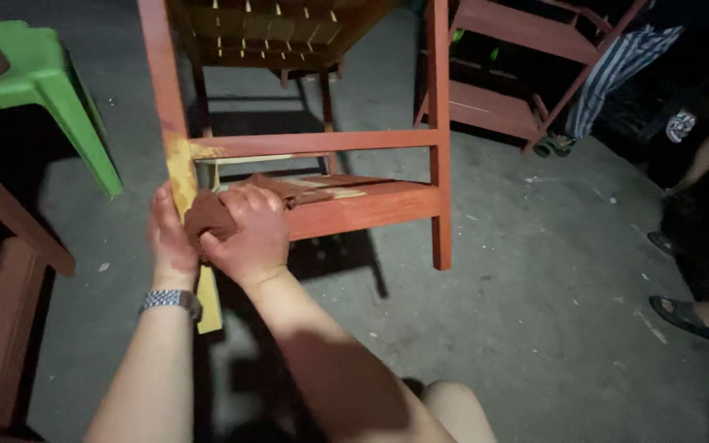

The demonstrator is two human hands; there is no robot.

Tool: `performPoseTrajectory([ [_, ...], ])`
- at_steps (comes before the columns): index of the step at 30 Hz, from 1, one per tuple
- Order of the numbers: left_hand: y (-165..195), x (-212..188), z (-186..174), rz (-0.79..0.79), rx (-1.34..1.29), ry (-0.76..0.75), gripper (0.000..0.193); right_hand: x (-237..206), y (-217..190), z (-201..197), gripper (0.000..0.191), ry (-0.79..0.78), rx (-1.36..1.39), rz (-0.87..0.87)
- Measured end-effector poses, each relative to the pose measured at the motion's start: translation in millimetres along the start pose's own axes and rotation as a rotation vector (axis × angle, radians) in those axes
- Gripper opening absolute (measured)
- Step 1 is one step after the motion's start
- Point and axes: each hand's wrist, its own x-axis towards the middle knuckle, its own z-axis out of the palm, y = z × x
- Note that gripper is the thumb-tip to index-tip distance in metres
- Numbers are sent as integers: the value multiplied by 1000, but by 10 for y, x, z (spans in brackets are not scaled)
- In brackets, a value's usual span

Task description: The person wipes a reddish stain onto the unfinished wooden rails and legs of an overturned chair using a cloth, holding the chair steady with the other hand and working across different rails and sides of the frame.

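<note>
A wooden chair frame point(354, 139) stained reddish brown stands in front of me. Its near left leg point(180, 176) still shows pale bare wood low down. My left hand point(170, 238), with a metal watch on the wrist, rests against that leg. My right hand point(248, 234) is closed on a reddish-brown rag point(207, 215), pressing it against the leg where the lower rail joins. The rag's far end trails over the rail.
A green plastic chair point(51, 82) stands at the left. More red-stained wooden frames point(502, 107) are at the back right. Another person's legs and sandalled feet point(687, 316) are at the right edge. The floor point(535, 328) is grey concrete.
</note>
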Motion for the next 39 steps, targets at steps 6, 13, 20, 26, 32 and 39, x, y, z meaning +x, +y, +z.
performPoseTrajectory([
  [6, 45, -61, 95, -103, 326, 73, 58, -156, 754, -252, 69, -11, -201, -153],
  [13, 200, -100, 168, -50, 307, 80, 63, -142, 2556, -1471, 49, 106, -312, 85],
  [20, -111, -72, 111, -73, 85, 72, 70, -240, 2208, -1017, 41, 368, -274, -109],
  [26, -21, 31, 78, -156, -109, 51, 78, 89, 268, -596, 33, -58, 62, -142],
  [32, -4, 124, 143, -249, -215, 20, 74, 128, 251, -369, 70, -132, 80, -314],
  [39, -362, 84, 209, -119, -81, 30, 83, 100, 2014, -1447, 69, -27, -44, -301],
])
